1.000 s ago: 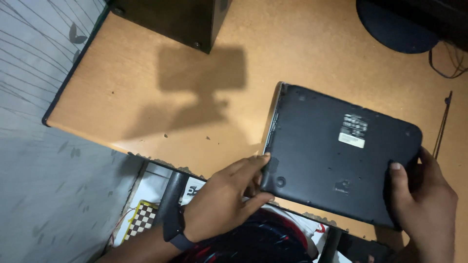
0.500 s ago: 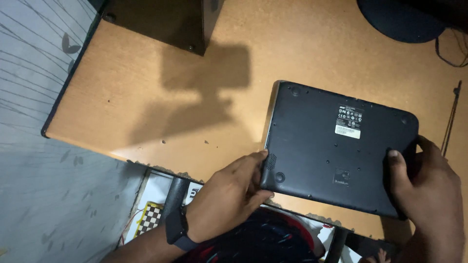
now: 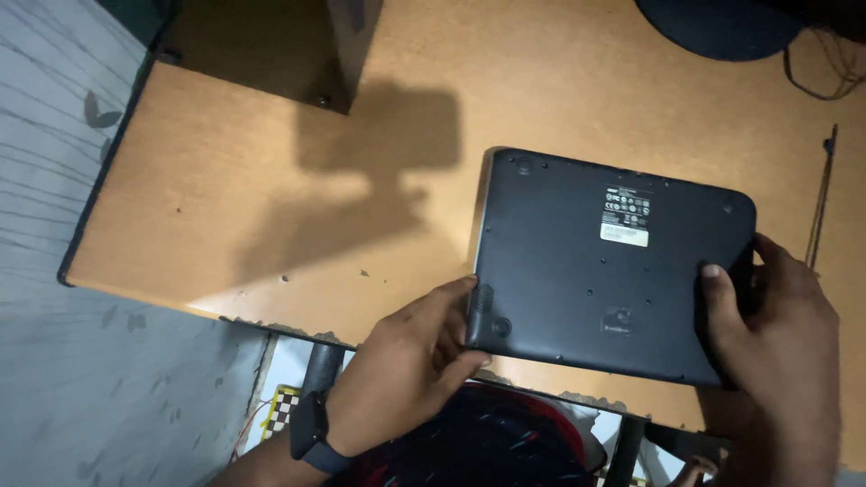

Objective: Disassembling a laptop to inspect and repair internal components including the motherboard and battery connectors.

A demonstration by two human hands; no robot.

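- The desk (image 3: pixel 271 180) is a tan wooden top with a dark edge, worn and chipped along its near side; a hard shadow falls across its middle.
- A dark box-like case (image 3: pixel 271 45) stands at the far left of the desk, its corner casting part of that shadow.
- A round dark base (image 3: pixel 722 25) sits at the far right edge of the view, with thin cables beside it.
- The laptop (image 3: pixel 595 271) lies closed and bottom-up on the right part of the desk, its dark underside showing a pale label, small screws and rubber feet.
- The right hand (image 3: pixel 776 334) is closed around the laptop's near right corner, thumb on top and fingers wrapped over the edge.
- The left hand (image 3: pixel 410 361) grips the laptop's near left corner, thumb below the edge and fingers curled against its side; a dark watch (image 3: pixel 311 433) sits on that wrist.
- A thin dark rod (image 3: pixel 821 198) lies on the desk just right of the laptop.
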